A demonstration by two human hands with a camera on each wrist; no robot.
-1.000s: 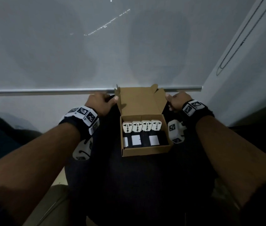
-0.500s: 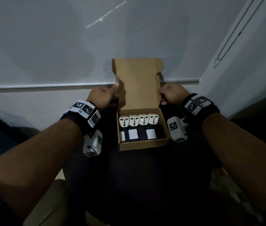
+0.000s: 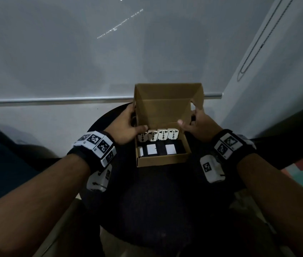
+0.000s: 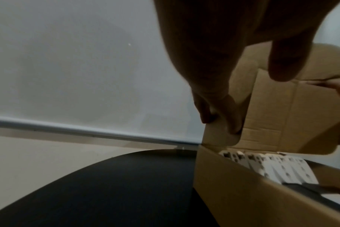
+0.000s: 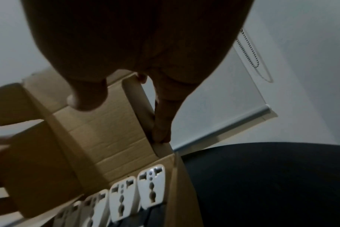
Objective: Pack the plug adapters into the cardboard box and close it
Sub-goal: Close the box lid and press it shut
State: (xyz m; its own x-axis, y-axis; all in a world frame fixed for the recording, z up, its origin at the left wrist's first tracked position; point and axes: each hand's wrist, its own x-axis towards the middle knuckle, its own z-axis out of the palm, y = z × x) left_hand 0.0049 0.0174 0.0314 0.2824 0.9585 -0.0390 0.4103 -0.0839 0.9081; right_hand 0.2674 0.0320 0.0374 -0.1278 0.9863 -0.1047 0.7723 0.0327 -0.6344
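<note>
Cardboard box, one, brown corrugated, shallow and rectangular, sits just below the centre of the head frame on a round black tabletop, its long axis running from the bottom of the frame toward the top. Its lid, one hinged brown cardboard flap, rises from the far edge and leans forward over the open tray, with a side tab folded in at each side. Left hand, left of centre in the frame, has its fingers behind the lid's left tab and its thumb curled round to the front, pinching the tab; the left wrist view shows fingertips clamped on the tab's edge. Right hand, right of centre, mirrors this, fingers pressed along the lid's right tab and thumb hooked inward over the tray. Both hands lie equally near, one on each side of the hinge, so the lid's free edge would likely come down toward the bottom of the frame. White plug adapters: four, standing in a row across the tray's far end, socket faces forward. Dark items with white rectangular faces: three faces counted at the near end; their nature cannot be told. Wrist-worn marker bands: two.
</note>
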